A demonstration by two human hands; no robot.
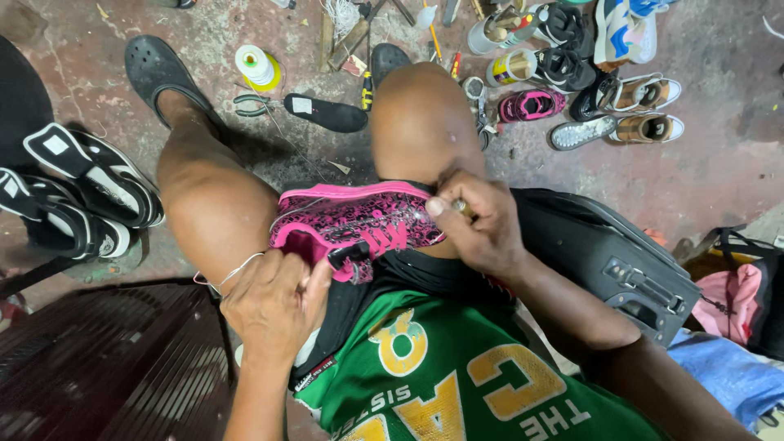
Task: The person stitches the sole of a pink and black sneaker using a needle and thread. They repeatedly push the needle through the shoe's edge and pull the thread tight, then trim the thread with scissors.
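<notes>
Pink-and-black shoe [359, 219] sits on your lap between your thighs. Your left hand [273, 306] grips its heel end, white thread [233, 273] looped over the wrist. Your right hand [482, 220] pinches a small tool handle [462, 207] at the shoe's toe-side edge. Thread spool [257, 67] lies on the floor well beyond the shoe.

the left hand [273, 306] is curling into a loose fist low between the thighs, knuckles facing up, forearm reaching in from below. the right hand [478, 220] is resting against the right knee, thumb and forefinger pinching together, wrist bending, forearm angling in from the lower right.
</notes>
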